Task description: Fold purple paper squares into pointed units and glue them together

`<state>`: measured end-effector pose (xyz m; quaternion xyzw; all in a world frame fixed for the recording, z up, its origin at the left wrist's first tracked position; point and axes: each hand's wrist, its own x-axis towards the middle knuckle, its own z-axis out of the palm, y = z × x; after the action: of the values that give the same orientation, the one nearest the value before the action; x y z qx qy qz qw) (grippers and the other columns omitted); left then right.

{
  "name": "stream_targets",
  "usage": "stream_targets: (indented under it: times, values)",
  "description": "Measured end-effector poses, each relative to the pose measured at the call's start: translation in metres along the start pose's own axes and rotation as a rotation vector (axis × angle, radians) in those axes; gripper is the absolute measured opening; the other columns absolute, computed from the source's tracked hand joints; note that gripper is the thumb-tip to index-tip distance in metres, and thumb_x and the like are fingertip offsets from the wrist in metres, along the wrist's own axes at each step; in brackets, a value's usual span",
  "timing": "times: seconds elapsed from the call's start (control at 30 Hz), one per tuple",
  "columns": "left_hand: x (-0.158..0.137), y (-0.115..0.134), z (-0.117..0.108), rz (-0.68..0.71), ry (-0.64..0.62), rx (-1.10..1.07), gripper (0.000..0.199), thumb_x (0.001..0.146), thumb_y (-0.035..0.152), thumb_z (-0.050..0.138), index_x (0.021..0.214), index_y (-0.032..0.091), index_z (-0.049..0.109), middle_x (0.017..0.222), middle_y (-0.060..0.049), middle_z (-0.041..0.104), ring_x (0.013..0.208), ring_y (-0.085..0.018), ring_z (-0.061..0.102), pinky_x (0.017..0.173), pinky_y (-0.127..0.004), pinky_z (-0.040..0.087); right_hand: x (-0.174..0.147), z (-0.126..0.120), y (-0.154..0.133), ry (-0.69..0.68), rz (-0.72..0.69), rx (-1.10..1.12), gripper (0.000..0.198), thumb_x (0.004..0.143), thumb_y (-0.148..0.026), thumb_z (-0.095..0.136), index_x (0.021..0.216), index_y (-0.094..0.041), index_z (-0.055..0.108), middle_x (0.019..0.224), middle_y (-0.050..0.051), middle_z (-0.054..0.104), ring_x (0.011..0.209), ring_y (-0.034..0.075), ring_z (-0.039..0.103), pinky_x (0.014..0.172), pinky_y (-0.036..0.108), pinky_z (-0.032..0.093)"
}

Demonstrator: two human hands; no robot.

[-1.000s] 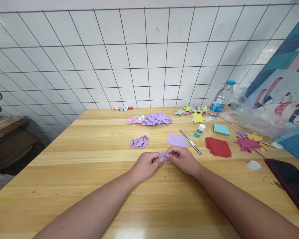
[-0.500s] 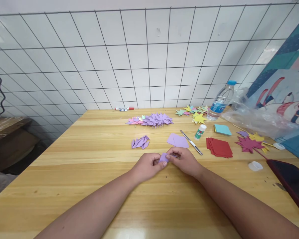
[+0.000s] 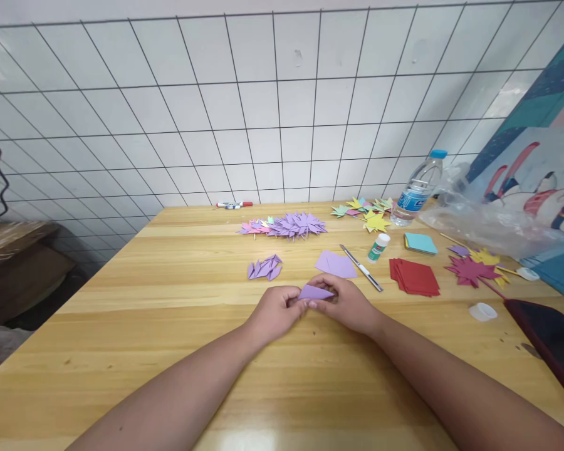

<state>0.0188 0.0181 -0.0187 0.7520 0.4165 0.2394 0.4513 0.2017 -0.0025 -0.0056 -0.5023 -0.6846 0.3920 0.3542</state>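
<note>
Between my two hands is a small purple piece of paper (image 3: 315, 292), folded into a narrow pointed triangle. My left hand (image 3: 278, 311) pinches its left end, and my right hand (image 3: 345, 302) grips its right side, thumb along the lower edge. Just beyond my hands lie flat sheets of purple paper (image 3: 334, 264) with a utility knife (image 3: 361, 268) at their right. Several folded purple paper pieces (image 3: 265, 267) rest in a small heap to the left. Farther back is a pile of purple paper leaves (image 3: 298, 225).
On the right are a glue stick (image 3: 378, 248), red paper squares (image 3: 414, 277), blue paper (image 3: 420, 243), a water bottle (image 3: 413, 194), a dark red paper leaf (image 3: 472, 270), a clear cap (image 3: 482, 312) and a dark phone-like device (image 3: 549, 338). Markers (image 3: 234, 205) lie near the tiled wall.
The purple paper has turned in my fingers and now shows a longer triangular face pointing right. My right fingers have shifted around it, while the things on the table stay put.
</note>
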Motion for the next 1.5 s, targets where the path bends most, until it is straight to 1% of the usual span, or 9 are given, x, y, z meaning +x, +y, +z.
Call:
stream_targets:
  times: [0.1,0.2,0.5,0.67,0.8,1.03,1.27,1.4,1.5]
  values:
    - [0.000,0.000,0.000,0.021,0.035,-0.002,0.027,0.081,0.036,0.047,0.066,0.015,0.056,0.055,0.003,0.046,0.051,-0.009,0.038,0.048,-0.020,0.026,0.001,0.000,0.000,-0.022,-0.001,-0.067,0.019,0.072,-0.036,0.064,0.076,-0.018,0.059,0.071,-0.001,0.056,0.065,0.012,0.050,0.058,0.021,0.039]
    - [-0.001,0.001,-0.001,0.042,0.053,0.024,0.027,0.081,0.036,0.047,0.066,0.015,0.056,0.055,0.003,0.046,0.052,-0.009,0.039,0.048,-0.020,0.027,0.002,0.000,0.000,-0.028,0.018,-0.064,0.025,0.072,-0.039,0.063,0.064,-0.016,0.055,0.061,-0.003,0.047,0.058,0.010,0.042,0.053,0.021,0.033]
    - [0.001,0.003,-0.003,-0.004,0.047,-0.022,0.029,0.079,0.039,0.050,0.065,0.014,0.056,0.055,0.002,0.049,0.051,-0.009,0.042,0.049,-0.020,0.030,0.003,-0.001,0.004,0.013,0.071,0.019,0.029,0.067,-0.041,0.066,0.060,-0.016,0.054,0.058,-0.004,0.044,0.055,0.009,0.039,0.051,0.021,0.030]
    - [0.002,0.008,-0.006,-0.071,0.053,-0.127,0.029,0.075,0.040,0.054,0.064,0.014,0.056,0.055,0.002,0.052,0.050,-0.010,0.045,0.049,-0.020,0.033,0.005,-0.006,0.005,0.034,0.144,0.188,0.031,0.063,-0.043,0.069,0.064,-0.016,0.055,0.057,-0.004,0.049,0.053,0.009,0.042,0.051,0.022,0.034]
    - [0.003,0.009,-0.008,-0.110,0.048,-0.211,0.027,0.074,0.039,0.056,0.066,0.013,0.057,0.053,0.002,0.052,0.048,-0.009,0.045,0.047,-0.020,0.033,0.006,-0.010,0.004,0.070,0.167,0.313,0.033,0.063,-0.045,0.070,0.065,-0.015,0.057,0.059,-0.003,0.053,0.055,0.009,0.045,0.053,0.022,0.035]
    - [0.002,0.014,-0.009,-0.135,0.057,-0.238,0.028,0.073,0.040,0.056,0.064,0.014,0.056,0.050,0.003,0.051,0.044,-0.009,0.042,0.046,-0.021,0.032,0.005,-0.012,0.002,0.068,0.166,0.426,0.027,0.068,-0.040,0.065,0.062,-0.015,0.058,0.052,-0.005,0.046,0.052,0.009,0.040,0.054,0.023,0.031]
    - [0.003,0.004,-0.005,-0.101,0.056,-0.211,0.030,0.074,0.042,0.055,0.066,0.014,0.055,0.053,0.003,0.050,0.048,-0.010,0.043,0.048,-0.021,0.032,0.003,-0.006,0.001,0.015,0.043,0.171,0.028,0.076,-0.043,0.057,0.082,-0.017,0.062,0.074,0.001,0.059,0.070,0.015,0.052,0.064,0.024,0.040]
    - [0.003,-0.001,-0.002,-0.056,0.025,-0.137,0.032,0.077,0.044,0.052,0.064,0.014,0.054,0.054,0.002,0.049,0.051,-0.010,0.043,0.049,-0.021,0.031,0.002,0.002,0.001,0.031,-0.026,-0.066,0.023,0.076,-0.039,0.058,0.068,-0.017,0.060,0.070,0.002,0.055,0.066,0.015,0.051,0.059,0.024,0.040]
    - [0.003,-0.002,-0.001,-0.055,0.028,-0.111,0.034,0.077,0.047,0.051,0.064,0.015,0.054,0.055,0.002,0.051,0.051,-0.010,0.044,0.049,-0.021,0.031,0.003,0.003,0.000,0.044,-0.029,-0.070,0.021,0.077,-0.037,0.058,0.070,-0.017,0.062,0.071,0.002,0.057,0.068,0.015,0.053,0.060,0.024,0.041]
